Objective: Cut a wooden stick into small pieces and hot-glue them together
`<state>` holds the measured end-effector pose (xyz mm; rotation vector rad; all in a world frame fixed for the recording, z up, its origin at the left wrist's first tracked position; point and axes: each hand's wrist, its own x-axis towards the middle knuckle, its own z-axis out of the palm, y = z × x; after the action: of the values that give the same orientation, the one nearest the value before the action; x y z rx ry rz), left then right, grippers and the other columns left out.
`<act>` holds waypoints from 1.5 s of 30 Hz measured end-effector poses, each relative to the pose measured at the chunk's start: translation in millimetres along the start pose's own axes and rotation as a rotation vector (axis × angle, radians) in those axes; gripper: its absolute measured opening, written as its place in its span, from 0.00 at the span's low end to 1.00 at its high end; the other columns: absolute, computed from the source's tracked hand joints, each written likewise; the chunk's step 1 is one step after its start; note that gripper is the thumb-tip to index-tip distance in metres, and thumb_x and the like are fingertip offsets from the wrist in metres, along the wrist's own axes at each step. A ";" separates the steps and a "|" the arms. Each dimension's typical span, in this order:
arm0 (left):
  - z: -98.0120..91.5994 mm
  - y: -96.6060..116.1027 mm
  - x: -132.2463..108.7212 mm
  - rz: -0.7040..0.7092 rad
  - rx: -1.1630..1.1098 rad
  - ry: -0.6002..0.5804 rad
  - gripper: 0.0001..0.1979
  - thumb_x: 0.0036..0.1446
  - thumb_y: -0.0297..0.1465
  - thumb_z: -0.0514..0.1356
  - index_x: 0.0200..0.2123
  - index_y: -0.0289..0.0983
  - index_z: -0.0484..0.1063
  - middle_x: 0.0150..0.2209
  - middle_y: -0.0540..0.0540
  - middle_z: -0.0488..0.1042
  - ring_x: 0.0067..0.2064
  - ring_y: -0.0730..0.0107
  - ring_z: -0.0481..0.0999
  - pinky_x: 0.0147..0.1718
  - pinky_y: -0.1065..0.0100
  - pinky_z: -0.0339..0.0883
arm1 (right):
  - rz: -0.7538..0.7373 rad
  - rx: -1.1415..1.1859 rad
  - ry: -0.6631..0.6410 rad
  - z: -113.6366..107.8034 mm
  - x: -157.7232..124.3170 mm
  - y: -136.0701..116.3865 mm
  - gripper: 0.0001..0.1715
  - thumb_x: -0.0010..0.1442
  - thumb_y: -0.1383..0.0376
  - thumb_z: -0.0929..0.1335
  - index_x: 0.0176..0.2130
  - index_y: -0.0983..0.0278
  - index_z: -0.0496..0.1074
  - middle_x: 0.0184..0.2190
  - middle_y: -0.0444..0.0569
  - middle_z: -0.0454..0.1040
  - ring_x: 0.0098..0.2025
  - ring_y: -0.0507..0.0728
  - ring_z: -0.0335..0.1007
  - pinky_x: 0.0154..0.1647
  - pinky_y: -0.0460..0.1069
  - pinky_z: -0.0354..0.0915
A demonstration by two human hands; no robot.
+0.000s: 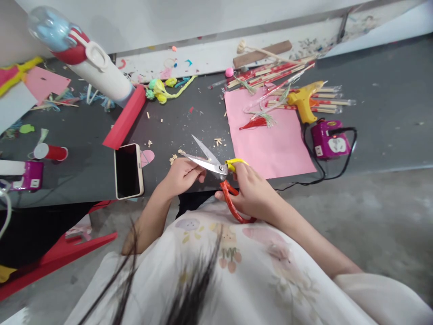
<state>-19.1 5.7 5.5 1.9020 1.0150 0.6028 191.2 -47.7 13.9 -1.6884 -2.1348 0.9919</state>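
My right hand (252,187) grips a pair of scissors (208,164) with one yellow and one red handle. Their blades are spread apart and point left, toward my left hand (184,176). The fingers of that hand are pinched together beside the lower blade, and whatever they hold is hidden. Small pale cut bits (173,159) lie just past my left fingers. More short pale pieces (218,142) are scattered beyond the blades on the dark table (189,122).
To the right lie a pink sheet (274,153), a red tassel (253,123), wrapped sticks (270,74), a yellow glue gun (304,101) and a corded purple box (329,140). At left are a phone (128,171), a red bar (125,117), a bottle (98,72) and a red thread spool (50,152).
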 end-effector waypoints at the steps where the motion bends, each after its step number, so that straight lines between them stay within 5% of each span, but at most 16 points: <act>1: -0.5 -0.4 0.0 -0.029 -0.094 -0.012 0.19 0.63 0.34 0.52 0.22 0.34 0.71 0.18 0.51 0.70 0.19 0.80 0.65 0.21 0.75 0.58 | -0.011 0.000 0.009 0.6 -0.6 -0.3 0.34 0.54 0.45 0.67 0.47 0.70 0.63 0.42 0.63 0.72 0.47 0.68 0.70 0.43 0.60 0.67; 12: 0.8 -16.5 3.5 -0.244 -0.685 -0.186 0.19 0.56 0.44 0.61 0.27 0.32 0.74 0.12 0.50 0.66 0.12 0.81 0.58 0.11 0.77 0.48 | -0.077 -0.005 0.052 1.2 0.4 -0.7 0.33 0.55 0.46 0.67 0.47 0.69 0.63 0.41 0.62 0.72 0.46 0.68 0.70 0.42 0.59 0.67; 24: 4.4 -16.6 1.2 -0.253 -0.663 -0.135 0.18 0.57 0.44 0.60 0.29 0.32 0.73 0.14 0.51 0.67 0.14 0.81 0.60 0.14 0.77 0.49 | 0.020 -0.026 -0.019 -5.5 3.5 -3.9 0.23 0.56 0.49 0.66 0.40 0.66 0.65 0.36 0.58 0.74 0.39 0.64 0.70 0.37 0.55 0.64; 27: 8.6 -14.5 -0.8 -0.214 -0.535 -0.070 0.20 0.60 0.45 0.56 0.29 0.33 0.72 0.17 0.50 0.69 0.16 0.81 0.59 0.15 0.76 0.52 | 0.015 -0.014 0.023 -3.7 3.8 -1.7 0.22 0.56 0.49 0.66 0.39 0.65 0.65 0.36 0.58 0.74 0.37 0.63 0.70 0.35 0.55 0.63; 32: 20.8 -10.1 -6.2 0.003 0.192 0.328 0.11 0.61 0.34 0.56 0.31 0.35 0.74 0.24 0.48 0.75 0.26 0.74 0.72 0.28 0.73 0.63 | 0.039 -0.003 0.086 -1.2 3.3 1.2 0.23 0.56 0.49 0.65 0.39 0.65 0.65 0.36 0.58 0.73 0.37 0.64 0.70 0.34 0.55 0.63; 35: 26.4 -8.8 -7.5 0.099 0.427 0.399 0.15 0.61 0.31 0.53 0.24 0.36 0.72 0.23 0.48 0.75 0.27 0.74 0.72 0.29 0.73 0.62 | 0.030 0.018 0.112 -1.1 2.2 1.7 0.23 0.55 0.50 0.66 0.41 0.64 0.65 0.37 0.58 0.73 0.38 0.64 0.71 0.35 0.56 0.64; 40: 21.6 -6.4 -4.6 0.029 0.323 0.270 0.18 0.62 0.31 0.51 0.22 0.36 0.73 0.20 0.50 0.73 0.23 0.75 0.70 0.27 0.74 0.62 | 0.044 0.043 0.047 -4.8 -0.6 1.8 0.29 0.52 0.50 0.68 0.46 0.66 0.66 0.38 0.59 0.74 0.40 0.65 0.71 0.37 0.56 0.66; 45: 12.5 -7.0 -2.4 -0.100 -0.027 0.069 0.22 0.63 0.36 0.51 0.20 0.35 0.72 0.13 0.52 0.64 0.17 0.78 0.63 0.19 0.74 0.55 | 0.065 0.043 0.014 -8.4 -1.7 -0.1 0.32 0.52 0.50 0.69 0.49 0.68 0.65 0.40 0.59 0.74 0.42 0.65 0.71 0.38 0.57 0.66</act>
<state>-14.3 -0.2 -6.8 1.8058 1.1331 0.6243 196.4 -46.3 20.6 -1.7494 -2.0466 1.0331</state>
